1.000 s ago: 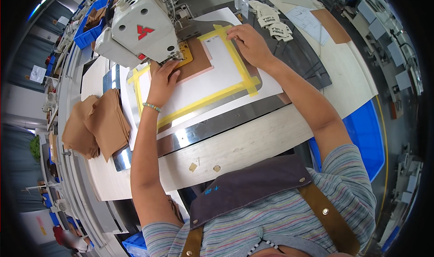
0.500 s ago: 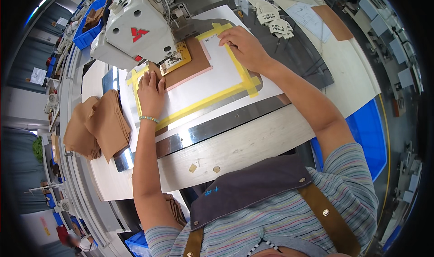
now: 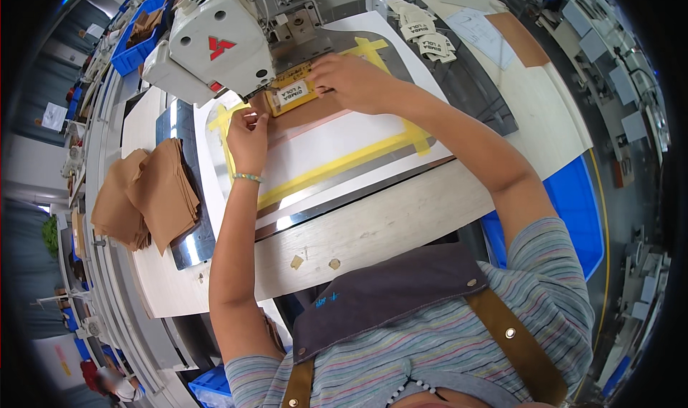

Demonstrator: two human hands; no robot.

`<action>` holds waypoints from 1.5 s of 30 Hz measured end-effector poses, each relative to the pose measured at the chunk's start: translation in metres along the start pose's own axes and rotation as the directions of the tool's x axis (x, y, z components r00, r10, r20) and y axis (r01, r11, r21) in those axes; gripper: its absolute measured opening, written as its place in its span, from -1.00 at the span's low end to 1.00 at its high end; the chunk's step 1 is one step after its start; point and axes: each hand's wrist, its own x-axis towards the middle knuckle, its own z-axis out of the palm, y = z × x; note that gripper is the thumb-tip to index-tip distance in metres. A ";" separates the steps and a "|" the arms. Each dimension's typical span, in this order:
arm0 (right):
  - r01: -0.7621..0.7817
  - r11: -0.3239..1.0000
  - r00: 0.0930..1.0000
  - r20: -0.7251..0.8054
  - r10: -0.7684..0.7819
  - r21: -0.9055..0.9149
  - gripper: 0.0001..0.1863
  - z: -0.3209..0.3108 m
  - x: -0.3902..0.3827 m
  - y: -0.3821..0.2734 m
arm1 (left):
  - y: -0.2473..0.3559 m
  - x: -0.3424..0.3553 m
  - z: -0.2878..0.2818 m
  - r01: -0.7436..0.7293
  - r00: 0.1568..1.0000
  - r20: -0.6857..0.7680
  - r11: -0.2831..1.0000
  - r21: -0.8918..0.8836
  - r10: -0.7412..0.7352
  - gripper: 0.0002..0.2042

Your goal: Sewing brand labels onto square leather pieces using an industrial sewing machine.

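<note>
Under the sewing machine (image 3: 218, 39) lies a brown leather-like panel (image 3: 304, 117) on a white sheet (image 3: 315, 150) edged with yellow tape (image 3: 322, 171). A yellow frame (image 3: 288, 107) rests on the panel around a white label (image 3: 292, 92) with dark print. My left hand (image 3: 248, 135) is at the panel's left edge, its fingers curled in and thumb close to them; what they grip is hidden. From the right, my right hand (image 3: 351, 82) reaches over the panel, its bent fingers at the yellow frame's right end. Whether they grip the frame or the panel cannot be seen.
Stacked brown pieces (image 3: 161, 193) lie left of the plate. White printed labels (image 3: 423, 31) are heaped at the far right, near a paper drawing (image 3: 484, 35) and a brown sheet (image 3: 519, 35). Blue bins (image 3: 566, 221) stand below the table's right side and at the far left.
My right hand has moved left from the taped corner to the yellow frame. My left fingers, earlier laid flat on the panel, have curled. The taped sheet has shifted slightly right under the machine.
</note>
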 end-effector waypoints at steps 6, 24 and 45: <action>-0.109 0.994 0.973 0.199 0.113 -0.029 -0.85 0.027 0.018 -0.005 | 0.009 0.012 0.001 0.158 0.986 0.060 0.987 -0.001 -0.158 -0.68; -0.216 0.974 0.968 0.111 0.223 -0.076 -0.65 -0.001 0.003 -0.018 | 0.002 -0.008 -0.024 0.243 0.950 0.270 0.917 -0.316 -0.158 -0.83; -0.096 0.987 0.929 0.367 0.043 0.128 -0.59 -0.014 -0.009 -0.070 | 0.032 -0.072 -0.113 0.102 0.986 0.163 0.935 -0.341 -0.048 -0.73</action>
